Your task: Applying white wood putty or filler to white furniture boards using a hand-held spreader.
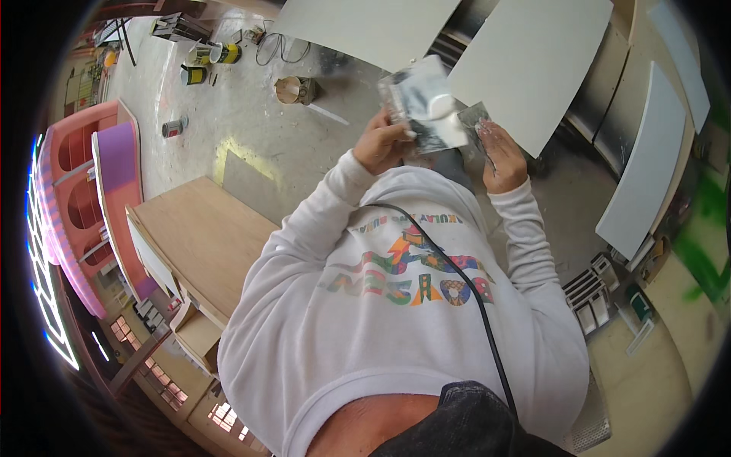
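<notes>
Pinched at its near-left edge, a flat palette-like sheet (417,82) smeared white and dark grey rests in my left hand (383,142). A lump of white paste (441,106) sits on the sheet toward its right side. My right hand (500,156) is closed on a thin grey flat scraper (474,122), fingers laid along its face. The scraper is beside the sheet's right edge, close to the paste; whether they touch I cannot tell. Both hands are in front of my waist, and motion blurs the sheet slightly.
Large pale panels (525,68) lie beyond my hands, with curved white panels (640,167) at right. A bucket (293,90), paint cans (225,53) and a cable (282,49) are on the floor at far left. A wooden box (205,236) stands near my left elbow.
</notes>
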The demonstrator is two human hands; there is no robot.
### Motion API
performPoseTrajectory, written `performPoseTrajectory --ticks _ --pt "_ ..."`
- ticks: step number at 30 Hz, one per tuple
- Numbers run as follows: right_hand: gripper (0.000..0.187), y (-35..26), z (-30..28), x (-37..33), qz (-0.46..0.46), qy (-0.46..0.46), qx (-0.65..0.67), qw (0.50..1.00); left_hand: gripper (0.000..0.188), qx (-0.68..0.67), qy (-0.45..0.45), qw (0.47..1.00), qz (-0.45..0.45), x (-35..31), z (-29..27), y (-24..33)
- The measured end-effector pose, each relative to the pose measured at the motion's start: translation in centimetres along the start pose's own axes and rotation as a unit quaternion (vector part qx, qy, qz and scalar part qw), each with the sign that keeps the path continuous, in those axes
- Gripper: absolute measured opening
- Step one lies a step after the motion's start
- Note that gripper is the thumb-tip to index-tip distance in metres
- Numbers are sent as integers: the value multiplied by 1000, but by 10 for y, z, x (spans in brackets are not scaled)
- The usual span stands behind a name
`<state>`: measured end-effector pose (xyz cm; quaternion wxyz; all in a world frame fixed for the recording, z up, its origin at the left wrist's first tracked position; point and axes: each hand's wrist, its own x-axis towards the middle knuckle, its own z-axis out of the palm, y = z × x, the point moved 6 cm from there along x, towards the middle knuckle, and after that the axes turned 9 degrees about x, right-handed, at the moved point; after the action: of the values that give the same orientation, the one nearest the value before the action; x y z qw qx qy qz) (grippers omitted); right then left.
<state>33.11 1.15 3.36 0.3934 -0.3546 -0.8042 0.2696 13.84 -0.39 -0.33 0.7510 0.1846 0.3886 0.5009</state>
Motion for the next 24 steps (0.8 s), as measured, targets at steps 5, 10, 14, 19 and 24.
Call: performPoseTrajectory --ticks 5,10,14,19,24 --pt "34 57 54 3 169 -51 52 983 43 16 65 997 37 -44 -70 45" --pt "36 125 111 87 313 -120 -97 937 49 -27 106 993 51 -65 -99 79" --pt "31 187 162 166 348 -178 -200 898 49 -56 96 993 39 -66 -118 99" --pt "28 233 193 178 398 -227 -315 831 49 -32 106 994 7 -71 -163 115" --pt "26 160 216 121 377 -301 -347 804 49 -44 92 994 -39 -53 -194 125"
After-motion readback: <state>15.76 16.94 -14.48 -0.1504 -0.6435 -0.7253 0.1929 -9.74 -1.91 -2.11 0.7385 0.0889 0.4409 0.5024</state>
